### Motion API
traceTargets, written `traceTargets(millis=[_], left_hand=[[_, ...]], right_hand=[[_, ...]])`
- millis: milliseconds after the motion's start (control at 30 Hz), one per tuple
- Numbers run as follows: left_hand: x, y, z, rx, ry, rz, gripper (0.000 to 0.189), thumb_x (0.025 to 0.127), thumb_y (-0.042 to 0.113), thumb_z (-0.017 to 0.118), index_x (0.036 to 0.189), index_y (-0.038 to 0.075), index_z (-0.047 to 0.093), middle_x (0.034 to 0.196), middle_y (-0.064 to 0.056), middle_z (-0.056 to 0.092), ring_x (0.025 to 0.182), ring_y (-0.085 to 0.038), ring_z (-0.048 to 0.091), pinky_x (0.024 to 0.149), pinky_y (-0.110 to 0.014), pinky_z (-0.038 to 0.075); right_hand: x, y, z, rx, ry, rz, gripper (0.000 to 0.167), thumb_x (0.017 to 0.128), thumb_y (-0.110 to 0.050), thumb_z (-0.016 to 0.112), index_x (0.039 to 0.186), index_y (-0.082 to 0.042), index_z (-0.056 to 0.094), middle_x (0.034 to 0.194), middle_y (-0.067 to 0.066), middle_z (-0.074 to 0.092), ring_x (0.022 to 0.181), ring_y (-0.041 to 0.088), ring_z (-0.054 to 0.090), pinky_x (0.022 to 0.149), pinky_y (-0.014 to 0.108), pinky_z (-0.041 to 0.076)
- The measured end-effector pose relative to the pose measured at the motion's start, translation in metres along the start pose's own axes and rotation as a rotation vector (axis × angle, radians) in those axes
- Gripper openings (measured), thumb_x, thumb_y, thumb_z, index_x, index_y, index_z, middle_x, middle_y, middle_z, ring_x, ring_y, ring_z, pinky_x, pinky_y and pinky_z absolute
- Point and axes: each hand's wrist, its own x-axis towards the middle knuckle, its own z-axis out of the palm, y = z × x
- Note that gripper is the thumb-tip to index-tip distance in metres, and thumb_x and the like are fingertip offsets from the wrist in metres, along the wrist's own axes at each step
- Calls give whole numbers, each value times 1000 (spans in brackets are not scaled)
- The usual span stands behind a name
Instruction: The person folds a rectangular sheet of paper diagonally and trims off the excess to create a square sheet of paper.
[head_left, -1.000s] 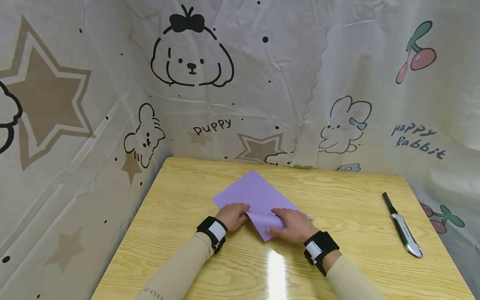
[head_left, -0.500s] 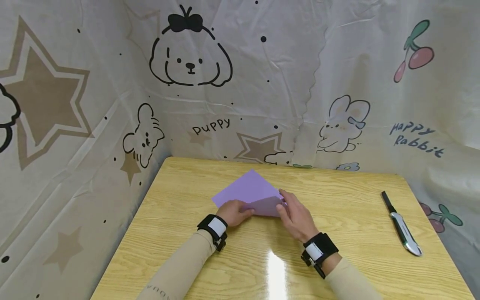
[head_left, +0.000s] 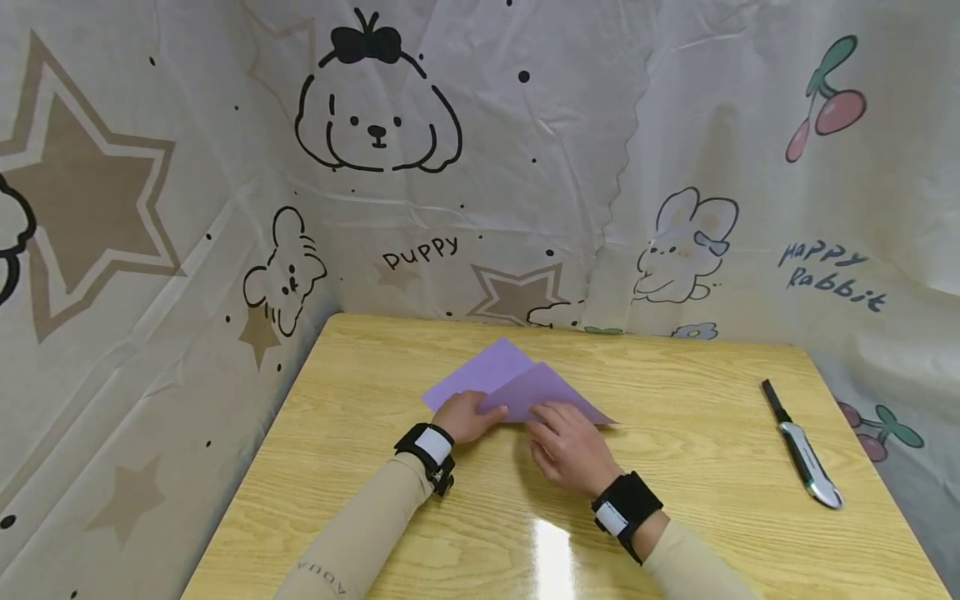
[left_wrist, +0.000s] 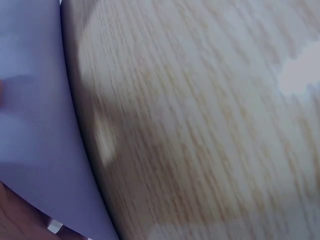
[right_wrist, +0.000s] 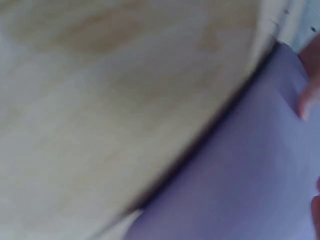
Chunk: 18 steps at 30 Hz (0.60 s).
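The near corner of the paper [head_left: 472, 375] has just come over. 1 second ago it pointed towards the person; 0.5 seconds ago it was lifted part way, with the right hand [head_left: 573, 446] at the raised part. Now it forms a flap [head_left: 551, 387] leaning away from the person, and the right hand has dropped back to the folded edge. The left hand [head_left: 461, 417] has hardly shifted. I judge that the fold is placed but not yet creased.

The left hand pinches the paper at the left end of the fold, its thumb on top of the flap. The right fingers are bent close together, tips on the paper along the near edge; I cannot tell whether they pinch it or only press.

The paper lies on the tabletop [head_left: 690, 400], around the middle, towards the far side. It is plain purple, now 2 layers where the flap covers the base. The flap's tip sits to the right of the base's far corner, so the 2 do not line up, and a sharp corner sticks out to the right of the right hand. In the left wrist view the folded edge looks rounded, with a dark shadow under it, not a flat crease. A knife [head_left: 802, 454] lies well apart on the right.
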Motion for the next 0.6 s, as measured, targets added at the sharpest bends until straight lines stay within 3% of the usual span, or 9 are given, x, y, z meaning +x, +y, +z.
traceTargets(millis=[133,300,400,500,600], left_hand=[[1,-2,1,12,24,-24,69,92,53,57,133,-2,54,128,-21,60,118,-37,57,99,-46,44],[1,-4,-2,-70,42,-34,68,91,50,62,137,2,49,129,-21,58,118,-38,56,99,-48,44],[1,-5,-1,-72,45,-11,71,90,45,65,142,3,43,135,-21,54,122,-37,53,102,-46,42],[-1,-2,0,71,66,86,74,89,42,68,146,4,39,142,-19,48,129,-34,47,107,-43,38],[-6,6,2,313,105,250,68,90,39,67,146,9,43,147,-18,42,135,-34,40,109,-46,34]], right_hand=[[-5,2,10,-39,-136,120,43,83,-22,69,121,-2,64,130,19,57,123,36,50,104,48,39],[-11,7,19,-86,-259,197,52,86,-25,68,133,-6,58,140,18,50,128,37,46,107,52,35],[-13,7,22,-90,-322,234,54,87,-27,68,136,-8,55,142,18,49,129,38,45,106,55,35],[-15,7,24,-87,-369,263,56,89,-30,67,139,-9,53,143,17,47,131,37,43,105,58,34],[-15,7,25,-86,-399,287,58,90,-32,66,141,-10,51,145,16,46,132,37,42,104,61,34]])
